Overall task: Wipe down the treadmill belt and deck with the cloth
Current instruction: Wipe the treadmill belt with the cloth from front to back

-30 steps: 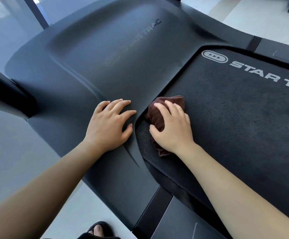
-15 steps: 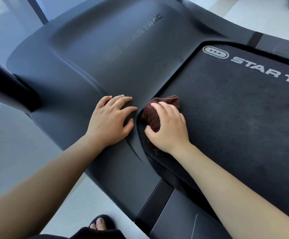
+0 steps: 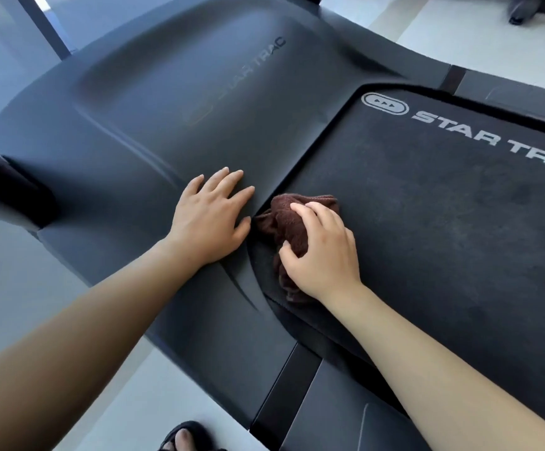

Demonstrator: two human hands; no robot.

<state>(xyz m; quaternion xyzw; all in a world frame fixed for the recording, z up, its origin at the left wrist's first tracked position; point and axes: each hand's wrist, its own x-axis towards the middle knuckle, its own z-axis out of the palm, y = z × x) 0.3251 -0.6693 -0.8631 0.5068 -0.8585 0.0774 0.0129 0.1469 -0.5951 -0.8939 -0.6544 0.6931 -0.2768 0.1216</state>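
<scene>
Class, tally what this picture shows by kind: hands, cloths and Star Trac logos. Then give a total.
Hands: 2 (left hand, right hand)
Cloths: 1 (brown cloth)
Star Trac logos: 2 (belt logo, cover logo)
Total: 5

A crumpled dark brown cloth (image 3: pixel 289 222) is seen at the centre of the frame, at the left edge of the black belt (image 3: pixel 443 229), marked STAR TRAC. The matte grey deck (image 3: pixel 167 131) is spread across the upper left.

Pale floor (image 3: pixel 14 304) and a sandalled foot (image 3: pixel 185 437) on my feed.
Top right, a dark base (image 3: pixel 524 11), perhaps another machine's.
</scene>
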